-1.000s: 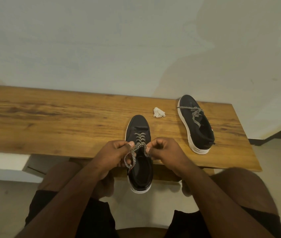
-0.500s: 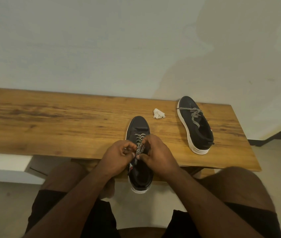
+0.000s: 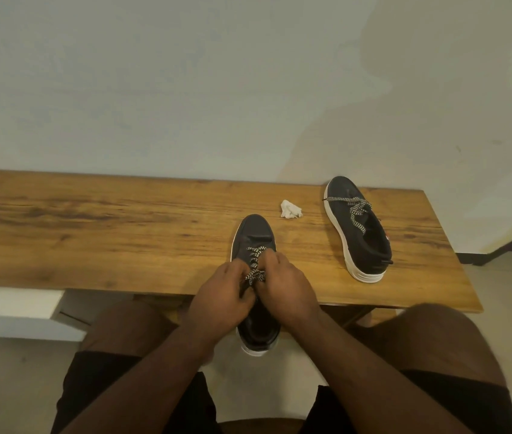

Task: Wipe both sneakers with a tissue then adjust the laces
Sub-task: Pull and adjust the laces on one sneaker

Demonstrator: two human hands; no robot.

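A long wooden bench (image 3: 92,233) with a visible grain runs along a plain pale wall (image 3: 186,89), above a light floor (image 3: 13,386); a crumpled white tissue (image 3: 290,209) lies on the bench between two black, white-soled sneakers. The near sneaker (image 3: 256,233) stands toe toward the wall with its heel overhanging the front edge, while the far sneaker (image 3: 356,228), well apart to the right, rests angled with its speckled laces lying loose. The left hand (image 3: 222,297) and right hand (image 3: 289,289) meet over the near sneaker, fingers curled and pinching its black-and-white laces (image 3: 254,267).
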